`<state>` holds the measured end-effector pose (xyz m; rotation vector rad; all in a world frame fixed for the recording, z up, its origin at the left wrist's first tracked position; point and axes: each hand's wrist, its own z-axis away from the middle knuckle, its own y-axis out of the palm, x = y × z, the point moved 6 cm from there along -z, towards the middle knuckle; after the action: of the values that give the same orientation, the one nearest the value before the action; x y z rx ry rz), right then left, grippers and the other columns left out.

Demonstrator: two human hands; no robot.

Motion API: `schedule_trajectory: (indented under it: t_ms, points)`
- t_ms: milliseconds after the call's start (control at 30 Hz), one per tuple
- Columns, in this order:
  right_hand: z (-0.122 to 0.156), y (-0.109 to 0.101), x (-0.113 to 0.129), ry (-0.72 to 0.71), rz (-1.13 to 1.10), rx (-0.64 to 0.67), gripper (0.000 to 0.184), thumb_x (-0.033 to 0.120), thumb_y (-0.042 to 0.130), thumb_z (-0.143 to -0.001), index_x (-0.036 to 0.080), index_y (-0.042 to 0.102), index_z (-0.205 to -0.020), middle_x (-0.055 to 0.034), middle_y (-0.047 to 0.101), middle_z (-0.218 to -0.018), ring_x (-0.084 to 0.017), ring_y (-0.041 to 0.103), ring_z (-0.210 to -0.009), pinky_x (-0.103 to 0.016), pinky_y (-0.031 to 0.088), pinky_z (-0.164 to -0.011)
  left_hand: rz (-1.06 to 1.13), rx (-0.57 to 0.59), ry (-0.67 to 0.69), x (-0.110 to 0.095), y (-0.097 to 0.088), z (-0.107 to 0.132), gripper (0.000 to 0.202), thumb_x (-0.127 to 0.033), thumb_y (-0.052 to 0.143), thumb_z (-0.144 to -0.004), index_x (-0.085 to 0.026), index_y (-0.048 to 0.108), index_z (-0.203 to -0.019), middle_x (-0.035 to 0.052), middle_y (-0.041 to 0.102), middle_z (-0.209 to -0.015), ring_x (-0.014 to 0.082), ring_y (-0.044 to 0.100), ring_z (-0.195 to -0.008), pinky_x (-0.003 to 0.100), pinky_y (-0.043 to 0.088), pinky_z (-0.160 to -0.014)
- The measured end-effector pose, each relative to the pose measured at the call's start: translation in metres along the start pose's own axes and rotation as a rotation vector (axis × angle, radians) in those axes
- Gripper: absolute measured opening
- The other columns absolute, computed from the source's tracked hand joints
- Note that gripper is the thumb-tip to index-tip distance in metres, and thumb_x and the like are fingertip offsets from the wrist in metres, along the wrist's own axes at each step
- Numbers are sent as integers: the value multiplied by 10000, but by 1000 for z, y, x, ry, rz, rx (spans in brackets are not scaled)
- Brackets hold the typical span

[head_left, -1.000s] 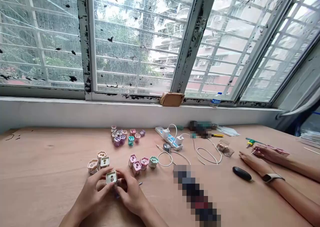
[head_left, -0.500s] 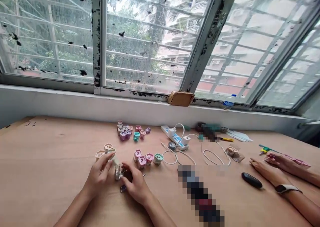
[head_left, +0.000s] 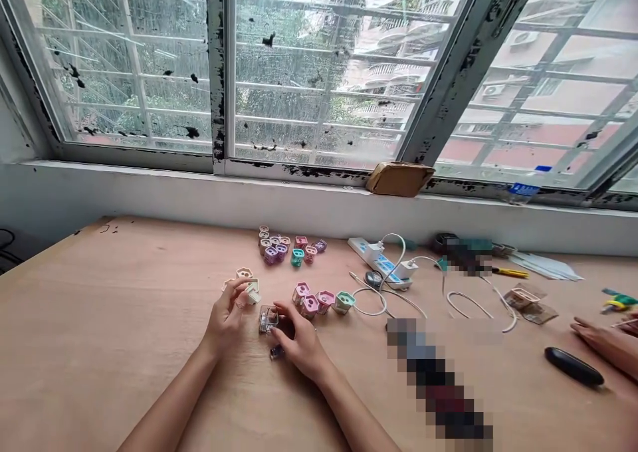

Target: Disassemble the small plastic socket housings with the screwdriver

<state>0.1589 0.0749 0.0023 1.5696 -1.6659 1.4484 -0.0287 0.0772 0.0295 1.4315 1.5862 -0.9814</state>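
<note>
Both forearms reach in from the bottom edge, and between the hands stands a clear plastic square housing [head_left: 268, 319]. The right hand [head_left: 300, 345] is half open, arched over the table, with its fingertips [head_left: 277, 311] at the housing's corner; whether they grip it is hard to tell. The left hand [head_left: 226, 319] is loosely curled beside a cream hexagonal shell [head_left: 252, 294], and its grip is also unclear. A small dark purple piece [head_left: 276, 352] lies under the right hand. Beyond the hands sit a row of pastel hollow shells [head_left: 310, 306] and a tighter cluster [head_left: 284, 249]. Far right, another person's hand [head_left: 608, 342] rests near a black oval object [head_left: 573, 365].
</note>
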Motion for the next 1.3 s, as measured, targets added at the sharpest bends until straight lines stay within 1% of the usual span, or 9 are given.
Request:
schedule_trajectory:
  t_ms: [100,267,467,633,733,900,1100,1200,1300]
  points:
    - [0,-1,-3,8,-46,-31,382,168,630,-851,217,537,-1218,-99,670,-1193,-233,685,-1069,-418,560,-969,-30,-5,4,-4,-1,0,370,-487,520,-989,-199,643,-1185,85,673,-1134,215,641,-1032,316,514,-894]
    - [1,-11,0,-59,12,-126,321,237,618,-877,219,553,-1191,-95,660,-1138,-243,655,-1063,-416,560,-934,-4,-31,-72,-5,-1,1,365,-522,572,-934,-166,642,-977,62,661,-997,115,603,-623,239,503,-562]
    - [0,-15,10,-126,133,-81,237,235,621,-885,202,681,-1111,-103,630,-1121,-251,625,-1065,-391,521,-942,27,23,-181,5,4,5,503,-641,515,-916,-155,637,-876,1,581,-671,85,466,-420,188,349,-362]
    - [0,-13,7,-113,114,-41,288,225,664,-863,201,656,-1149,-93,682,-1113,-247,647,-1038,-388,532,-920,14,132,-289,14,9,8,687,-749,383,-918,-148,590,-658,16,531,-492,112,496,-384,202,362,-386]
    - [0,-13,8,-148,137,-35,259,264,648,-903,208,678,-1154,-105,699,-1154,-262,647,-1082,-416,525,-954,15,149,-338,16,10,8,692,-781,376,-899,-158,575,-674,20,554,-496,135,537,-390,213,374,-383]
    - [0,-21,2,-120,181,-157,302,333,627,-943,210,683,-1212,-117,720,-1165,-291,654,-1085,-467,518,-975,51,147,-361,18,12,5,659,-817,463,-837,-170,562,-754,-25,517,-516,104,455,-340,203,274,-341]
    - [1,-22,-4,-56,93,-191,340,323,614,-943,207,649,-1261,-110,678,-1178,-243,671,-965,-343,572,-745,194,125,-556,28,12,6,679,-879,458,-771,-202,454,-731,-60,410,-509,64,323,-356,160,160,-351]
    - [0,-24,-1,-90,89,-223,374,246,604,-904,210,637,-1275,-96,638,-1183,-242,638,-1053,-365,552,-873,251,79,-638,30,10,9,659,-857,536,-745,-207,436,-785,-52,478,-609,48,342,-374,140,138,-371]
    - [-1,-26,1,-114,150,-269,426,194,581,-854,218,660,-1272,-87,589,-1128,-240,611,-1038,-375,536,-887,250,75,-651,27,11,10,675,-851,592,-719,-195,477,-832,-42,516,-681,44,420,-401,128,162,-386]
